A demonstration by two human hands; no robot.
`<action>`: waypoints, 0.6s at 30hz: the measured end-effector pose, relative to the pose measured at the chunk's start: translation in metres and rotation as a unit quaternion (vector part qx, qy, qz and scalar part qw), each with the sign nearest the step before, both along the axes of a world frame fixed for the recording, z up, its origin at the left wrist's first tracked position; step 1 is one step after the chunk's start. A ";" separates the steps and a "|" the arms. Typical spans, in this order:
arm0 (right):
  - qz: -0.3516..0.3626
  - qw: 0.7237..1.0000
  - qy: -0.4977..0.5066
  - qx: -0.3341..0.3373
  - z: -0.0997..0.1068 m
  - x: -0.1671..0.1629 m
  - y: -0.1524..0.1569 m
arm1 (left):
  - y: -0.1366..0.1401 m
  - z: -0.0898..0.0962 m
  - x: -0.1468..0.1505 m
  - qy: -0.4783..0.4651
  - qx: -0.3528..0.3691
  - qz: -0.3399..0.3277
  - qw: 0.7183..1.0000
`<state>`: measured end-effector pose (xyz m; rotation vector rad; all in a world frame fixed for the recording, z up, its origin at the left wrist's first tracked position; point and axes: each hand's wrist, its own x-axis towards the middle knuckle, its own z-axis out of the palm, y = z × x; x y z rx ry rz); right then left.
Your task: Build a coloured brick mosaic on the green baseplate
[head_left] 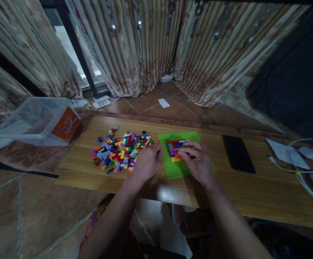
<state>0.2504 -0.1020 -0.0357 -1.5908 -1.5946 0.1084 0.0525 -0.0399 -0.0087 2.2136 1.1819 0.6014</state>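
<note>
A green studded baseplate (176,173) lies on the wooden table, with a low build of coloured toy bricks (173,153) in red, blue, grey, purple and yellow on it. My right hand (198,162) reaches over the build from the right. Its thumb and fingers come together at the bricks, and whatever lies between the fingertips is hidden. At the baseplate's left edge is my left hand (148,160), fingers curled in and closed; what it may hold cannot be made out. Beside it spreads a loose pile of small toy bricks (121,151) in many colours, partly covered by that hand.
A black phone (238,154) lies right of the baseplate. Farther right are white papers (288,153) and a white cable (282,169). A clear plastic bin (37,118) with an orange label stands at the left. Striped curtains (151,46) hang beyond the table (91,180).
</note>
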 end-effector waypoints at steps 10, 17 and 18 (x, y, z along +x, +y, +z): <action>0.152 0.988 0.005 -0.023 0.008 -0.065 0.004 | 0.040 0.004 -0.051 -0.216 0.024 0.204 0.954; 0.203 0.976 -0.032 -0.071 0.001 -0.092 0.005 | 0.042 0.005 -0.064 -0.256 0.021 0.221 0.941; 0.206 0.975 -0.035 -0.072 0.000 -0.095 0.005 | 0.042 0.005 -0.065 -0.257 0.024 0.226 0.939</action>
